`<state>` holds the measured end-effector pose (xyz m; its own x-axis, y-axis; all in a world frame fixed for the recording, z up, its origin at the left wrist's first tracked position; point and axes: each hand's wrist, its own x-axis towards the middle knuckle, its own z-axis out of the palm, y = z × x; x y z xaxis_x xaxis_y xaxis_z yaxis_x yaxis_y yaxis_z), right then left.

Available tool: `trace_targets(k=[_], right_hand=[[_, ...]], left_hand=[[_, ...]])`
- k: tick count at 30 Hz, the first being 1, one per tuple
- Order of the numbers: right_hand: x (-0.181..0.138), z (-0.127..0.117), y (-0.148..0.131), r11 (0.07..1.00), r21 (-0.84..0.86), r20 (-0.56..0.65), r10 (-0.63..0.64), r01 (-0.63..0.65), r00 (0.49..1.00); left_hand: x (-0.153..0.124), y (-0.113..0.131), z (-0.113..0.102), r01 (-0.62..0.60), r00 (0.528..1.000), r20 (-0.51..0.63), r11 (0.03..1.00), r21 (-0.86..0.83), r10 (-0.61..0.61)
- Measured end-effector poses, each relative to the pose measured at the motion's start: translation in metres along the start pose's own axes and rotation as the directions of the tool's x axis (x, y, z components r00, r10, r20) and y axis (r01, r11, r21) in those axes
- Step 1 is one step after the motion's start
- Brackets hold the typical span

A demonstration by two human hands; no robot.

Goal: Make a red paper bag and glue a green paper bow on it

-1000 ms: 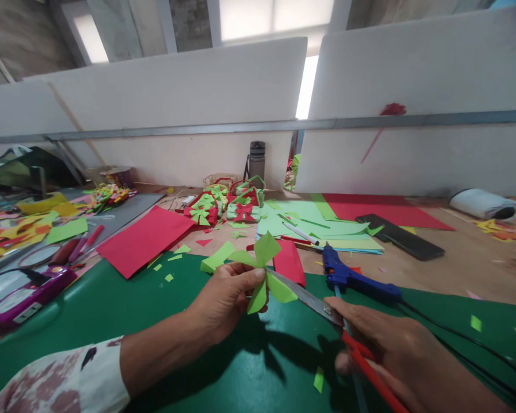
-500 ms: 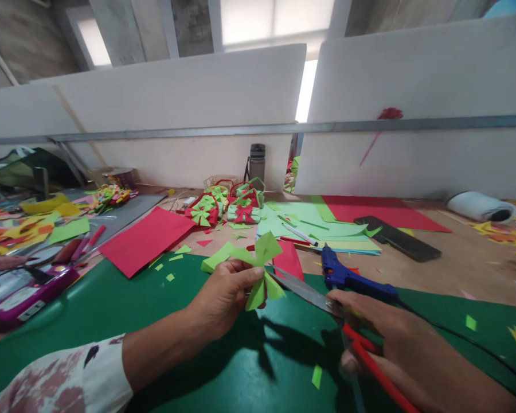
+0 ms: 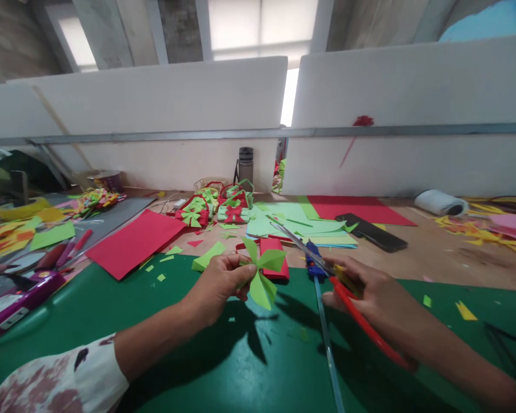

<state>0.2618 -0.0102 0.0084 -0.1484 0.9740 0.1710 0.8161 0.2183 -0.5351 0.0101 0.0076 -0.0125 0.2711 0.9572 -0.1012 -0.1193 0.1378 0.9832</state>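
My left hand (image 3: 223,281) pinches a light green paper bow (image 3: 264,275) by its left side, above the green cutting mat (image 3: 206,367). To the right, my right hand (image 3: 361,281) is closed around red-handled scissors (image 3: 298,244), whose blades point up and to the left, apart from the bow. Behind the bow lies a folded red paper piece (image 3: 279,261). A blue glue gun (image 3: 313,258) with a clear glue stick (image 3: 327,344) in it lies near the scissors, partly hidden by my right hand.
Small paper baskets with bows (image 3: 193,212) stand at the back, near a grey bottle (image 3: 246,166). Red paper (image 3: 135,241) lies at left; green sheets (image 3: 284,215) and a black phone (image 3: 372,232) lie at right. A purple device (image 3: 21,298) sits far left.
The scissors have drawn back from the bow and now point higher. The bow has turned a little in my left hand. My view has shifted slightly right.
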Motion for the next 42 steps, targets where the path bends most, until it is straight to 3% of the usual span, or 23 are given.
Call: trace_targets(k=[3,6,10,13,16,23,31,34,37,40,42], right_hand=[[0.003,-0.004,0.001,0.999,0.036,0.012,0.033,-0.034,0.999],[0.007,-0.01,0.005,1.0,0.004,-0.051,0.028,-0.028,0.998],[0.021,-0.025,0.024,0.977,-0.197,-0.191,0.045,-0.083,0.981],[0.032,-0.033,0.044,0.94,-0.302,-0.22,0.094,-0.16,0.971],[0.038,-0.035,0.061,0.892,-0.388,-0.236,0.148,-0.233,0.96],[0.049,-0.037,0.092,0.799,-0.527,-0.158,0.242,-0.289,0.957],[0.06,-0.036,0.121,0.805,-0.542,-0.025,0.273,-0.243,0.962],[0.059,-0.038,0.119,0.806,-0.539,-0.006,0.287,-0.245,0.958],[0.055,-0.042,0.103,0.808,-0.519,-0.076,0.283,-0.28,0.956],[0.046,-0.041,0.07,0.867,-0.432,-0.135,0.209,-0.247,0.969],[0.035,-0.033,0.041,0.936,-0.32,-0.076,0.129,-0.147,0.989]], left_hand=[[0.0,0.001,0.002,-0.046,0.999,0.032,0.997,0.069,0.044],[0.002,0.005,0.006,-0.031,0.998,0.055,0.985,0.171,0.022],[0.012,0.012,0.011,0.031,0.988,0.135,0.948,0.318,-0.077],[0.022,0.017,0.014,-0.009,0.973,0.216,0.918,0.396,-0.083],[0.027,0.023,0.016,-0.026,0.974,0.219,0.922,0.386,-0.064],[0.034,0.023,0.02,-0.048,0.946,0.309,0.9,0.434,-0.098],[0.041,0.011,0.018,0.005,0.925,0.345,0.91,0.413,-0.162],[0.042,0.011,0.016,0.024,0.911,0.369,0.915,0.403,-0.187],[0.043,0.012,0.015,0.047,0.893,0.391,0.911,0.41,-0.222],[0.042,0.011,0.015,0.062,0.877,0.414,0.91,0.41,-0.246],[0.04,0.01,0.017,0.063,0.869,0.424,0.908,0.415,-0.255]])
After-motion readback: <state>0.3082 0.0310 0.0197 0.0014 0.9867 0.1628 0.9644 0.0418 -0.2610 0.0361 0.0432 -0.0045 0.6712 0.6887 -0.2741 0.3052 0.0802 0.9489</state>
